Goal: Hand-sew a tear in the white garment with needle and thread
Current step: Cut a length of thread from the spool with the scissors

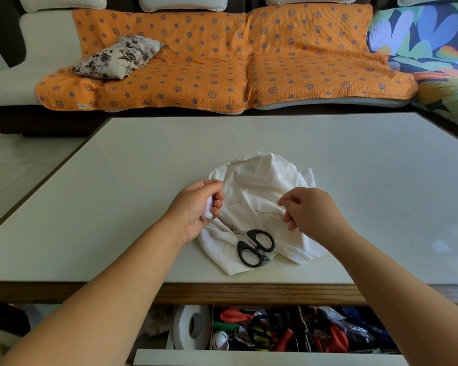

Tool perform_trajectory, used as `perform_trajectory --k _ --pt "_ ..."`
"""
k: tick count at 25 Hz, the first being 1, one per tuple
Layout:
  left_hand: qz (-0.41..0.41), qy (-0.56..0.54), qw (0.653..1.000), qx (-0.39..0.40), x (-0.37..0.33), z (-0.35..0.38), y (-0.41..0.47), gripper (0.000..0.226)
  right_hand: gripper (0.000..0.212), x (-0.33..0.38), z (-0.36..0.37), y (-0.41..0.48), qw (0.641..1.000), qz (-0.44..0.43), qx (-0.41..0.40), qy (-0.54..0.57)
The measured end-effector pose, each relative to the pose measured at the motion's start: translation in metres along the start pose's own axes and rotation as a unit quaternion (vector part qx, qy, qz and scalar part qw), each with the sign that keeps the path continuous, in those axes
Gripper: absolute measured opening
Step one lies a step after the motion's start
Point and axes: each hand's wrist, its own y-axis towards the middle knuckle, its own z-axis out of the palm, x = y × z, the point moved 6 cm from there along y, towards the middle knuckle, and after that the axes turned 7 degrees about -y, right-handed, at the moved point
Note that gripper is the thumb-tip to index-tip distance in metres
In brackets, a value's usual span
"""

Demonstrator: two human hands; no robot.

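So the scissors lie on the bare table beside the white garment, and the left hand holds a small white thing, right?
No: the head view shows the scissors lying on the white garment, not beside it. The left hand does hold a small white thing.

We see soft, even daylight with only faint shadows under the arms. A pale glare patch sits on the glossy table (381, 180) at its right side. Wide-angle distortion bows the sofa (45, 43) and the table edges. The drawer (249, 357) below looks dim and slightly blurred.
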Motion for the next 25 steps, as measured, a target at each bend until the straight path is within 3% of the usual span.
perform_trajectory --k 3,5,6,8,10,12,15,20,25 --pt "0.001 0.004 1.000 0.001 -0.001 0.000 0.000 0.010 0.024 0.010 -0.008 -0.005 0.984 -0.047 -0.092 -0.142" --pt "0.002 0.011 1.000 0.017 -0.001 0.005 -0.002 0.011 0.036 0.032 -0.012 -0.019 0.950 -0.171 -0.202 -0.168" --pt "0.000 0.013 0.999 0.033 -0.001 0.009 -0.004 0.011 0.044 0.040 -0.007 -0.024 0.940 -0.232 -0.209 -0.136" --pt "-0.007 0.018 0.997 0.071 0.000 0.019 -0.010 0.009 0.055 0.050 0.013 -0.027 0.964 -0.250 -0.085 0.006" --pt "-0.007 0.027 0.994 0.103 0.001 0.028 -0.015 0.007 0.058 0.048 0.039 -0.028 0.973 -0.155 0.093 0.142" --pt "0.002 0.033 0.993 0.117 0.002 0.033 -0.019 0.008 0.048 0.043 0.052 -0.027 0.965 -0.109 0.168 0.168" --pt "0.018 0.072 0.992 0.102 0.002 0.031 -0.021 0.015 0.016 0.037 0.045 -0.021 0.976 -0.100 0.125 0.148" --pt "0.044 0.108 0.990 0.080 0.000 0.028 -0.016 0.025 0.017 0.033 0.034 -0.016 0.982 -0.096 0.073 0.147" --pt "0.008 0.077 0.990 0.114 0.004 0.033 -0.018 0.008 0.017 0.030 0.031 -0.014 0.983 -0.097 0.056 0.143"
